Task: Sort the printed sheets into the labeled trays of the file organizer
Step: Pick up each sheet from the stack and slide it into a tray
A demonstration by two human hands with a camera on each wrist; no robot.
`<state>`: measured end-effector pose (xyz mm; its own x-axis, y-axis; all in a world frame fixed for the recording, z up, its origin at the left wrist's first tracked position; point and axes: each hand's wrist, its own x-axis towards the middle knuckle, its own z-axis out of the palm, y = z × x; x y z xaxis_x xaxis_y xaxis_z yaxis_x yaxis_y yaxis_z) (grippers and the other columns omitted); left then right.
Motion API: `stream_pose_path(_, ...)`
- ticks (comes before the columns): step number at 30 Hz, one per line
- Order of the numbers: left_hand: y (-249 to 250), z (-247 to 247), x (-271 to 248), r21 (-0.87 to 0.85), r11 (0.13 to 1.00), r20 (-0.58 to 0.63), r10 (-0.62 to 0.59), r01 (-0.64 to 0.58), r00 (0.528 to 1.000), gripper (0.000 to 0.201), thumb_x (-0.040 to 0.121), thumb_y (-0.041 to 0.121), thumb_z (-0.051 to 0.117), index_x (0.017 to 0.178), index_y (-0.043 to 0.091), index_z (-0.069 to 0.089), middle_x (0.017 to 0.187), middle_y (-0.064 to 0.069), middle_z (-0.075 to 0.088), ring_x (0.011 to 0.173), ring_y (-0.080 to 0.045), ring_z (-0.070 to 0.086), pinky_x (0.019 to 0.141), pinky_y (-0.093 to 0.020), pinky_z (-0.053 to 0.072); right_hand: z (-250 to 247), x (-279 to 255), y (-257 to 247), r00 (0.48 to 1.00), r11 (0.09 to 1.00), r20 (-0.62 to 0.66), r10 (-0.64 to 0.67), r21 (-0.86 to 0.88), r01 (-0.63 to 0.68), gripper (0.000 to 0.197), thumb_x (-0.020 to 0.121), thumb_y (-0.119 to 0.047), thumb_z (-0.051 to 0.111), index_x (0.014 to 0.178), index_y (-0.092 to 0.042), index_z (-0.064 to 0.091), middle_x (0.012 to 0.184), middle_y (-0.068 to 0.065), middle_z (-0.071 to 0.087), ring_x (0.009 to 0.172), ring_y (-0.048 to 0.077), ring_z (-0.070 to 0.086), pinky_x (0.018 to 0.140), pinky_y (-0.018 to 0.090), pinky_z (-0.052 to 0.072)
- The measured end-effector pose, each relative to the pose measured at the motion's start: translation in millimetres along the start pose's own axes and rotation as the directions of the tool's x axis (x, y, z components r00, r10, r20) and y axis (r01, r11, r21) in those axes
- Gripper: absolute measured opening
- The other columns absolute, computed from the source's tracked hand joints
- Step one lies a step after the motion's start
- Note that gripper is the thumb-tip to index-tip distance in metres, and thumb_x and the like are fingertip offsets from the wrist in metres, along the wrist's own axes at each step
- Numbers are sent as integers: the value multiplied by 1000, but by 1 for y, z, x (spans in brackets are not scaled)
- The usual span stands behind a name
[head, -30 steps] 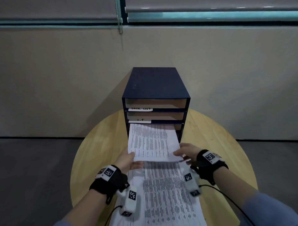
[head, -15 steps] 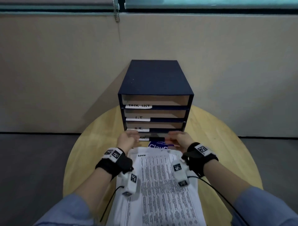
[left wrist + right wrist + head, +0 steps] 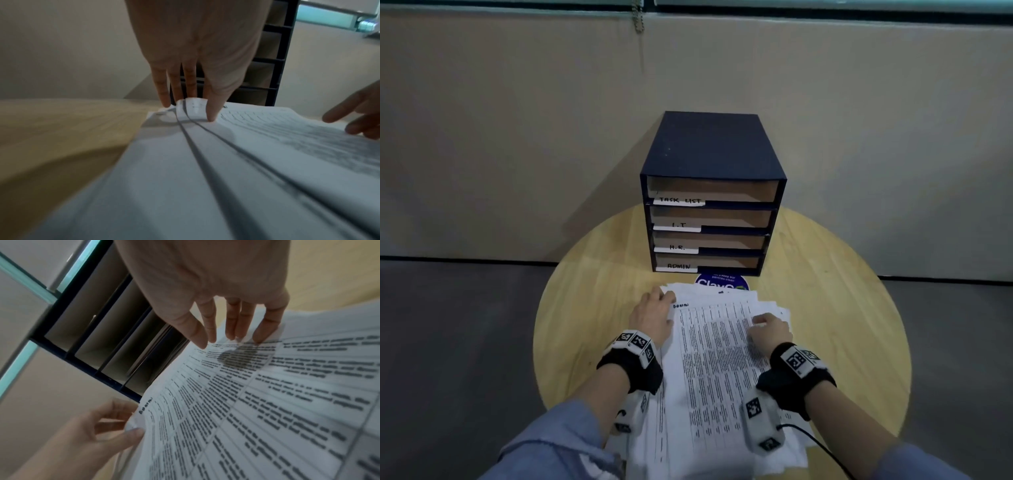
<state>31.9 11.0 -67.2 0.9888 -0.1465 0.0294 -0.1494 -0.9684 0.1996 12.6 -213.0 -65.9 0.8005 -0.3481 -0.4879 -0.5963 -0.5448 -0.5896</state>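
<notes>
A dark blue file organizer (image 3: 712,150) stands at the back of the round wooden table (image 3: 592,308). Its trays are labelled TASK LIST, I.T, H.R. and ADMIN from top to bottom. A loose stack of printed sheets (image 3: 715,377) lies in front of it. The top sheet (image 3: 246,402) has a handwritten word at its top left. My left hand (image 3: 666,296) pinches that sheet's far left corner (image 3: 192,107), which curls up between thumb and fingers. My right hand (image 3: 760,320) rests its straight fingertips (image 3: 261,339) on the sheet's far right part.
A round blue sticker (image 3: 722,281) shows on the table between the stack and the organizer. A beige wall panel (image 3: 517,137) rises right behind the organizer. Bare wood lies left and right of the stack; grey floor surrounds the table.
A second ago both hands slid a sheet into one of the lower trays. They have since let it go and drawn back to the stack, where the left hand has taken the top sheet's corner.
</notes>
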Motion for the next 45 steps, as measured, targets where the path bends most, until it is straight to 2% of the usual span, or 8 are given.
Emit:
stream_pose_path(8, 9, -10, -9, -341, 938, -79, -98, 66, 992, 8, 91, 14, 56, 91, 21, 52, 105, 1, 59, 95, -20, 57, 78, -25, 44, -11, 15, 20, 999, 977, 39, -14, 215, 5, 34, 76, -14, 57, 110, -21, 60, 126, 15, 56, 89, 29, 65, 86, 39, 55)
stream_pose_path(12, 10, -47, -6, -842, 503, 80, -238, 193, 968, 6, 93, 11, 56, 93, 16, 58, 110, -9, 66, 101, -29, 62, 89, -40, 50, -40, -19, 3, 996, 971, 38, -81, 229, 71, 50, 85, -7, 60, 133, -11, 47, 125, 14, 58, 97, 26, 61, 92, 39, 49)
stream_pose_path(18, 18, -84, -10, -972, 109, 177, -235, 207, 956, 26, 100, 6, 40, 84, 22, 52, 106, -10, 67, 77, -11, 62, 67, -20, 53, -59, -35, -2, 975, 932, 133, -178, 341, 124, 30, 88, 0, 51, 117, -1, 57, 95, 12, 63, 86, 24, 57, 80, 35, 45)
stream_pose_path(24, 11, -78, -1, -960, 100, 224, -280, 261, 933, 34, 100, 13, 40, 131, -1, 47, 134, -17, 56, 123, -31, 54, 108, -48, 39, -61, -43, 0, 963, 887, 167, -210, 447, 116, 18, 89, 4, 44, 98, -3, 59, 87, 15, 61, 76, 26, 58, 68, 31, 47)
stream_pose_path(33, 10, -92, 2, -961, 110, 206, -321, 252, 925, 23, 101, 7, 36, 103, 10, 59, 121, -16, 61, 113, -28, 57, 105, -40, 41, -60, -51, 18, 883, 903, 408, -231, 427, 39, 22, 84, -6, 58, 103, -11, 50, 88, 12, 53, 67, 22, 50, 60, 30, 44)
stream_pose_path(36, 6, -102, 6, -969, 83, 188, -362, 233, 913, 35, 100, 17, 42, 131, 3, 45, 136, -9, 53, 124, -24, 51, 110, -43, 36, -65, -61, 14, 873, 894, 396, -287, 437, 96, 25, 90, 2, 51, 110, -10, 60, 90, 12, 63, 72, 28, 63, 68, 38, 48)
stream_pose_path(40, 5, -121, 4, -930, 40, 362, -67, 365, 930, 48, 94, 44, 50, 131, 14, 51, 126, -7, 63, 110, -24, 64, 94, -41, 50, -90, -55, -20, 909, 797, 245, -338, 588, 138, 27, 93, 9, 43, 113, -3, 57, 99, 14, 69, 84, 28, 68, 70, 35, 57)
stream_pose_path(45, 1, -93, -21, -796, 256, 571, 17, 549, 821, 21, 97, 12, 40, 111, 1, 52, 85, -13, 56, 64, -20, 53, 48, -22, 45, -83, -32, -26, 945, 942, 305, -122, 336, 13, 25, 90, 4, 44, 110, 10, 56, 98, 22, 64, 83, 31, 61, 82, 41, 53)
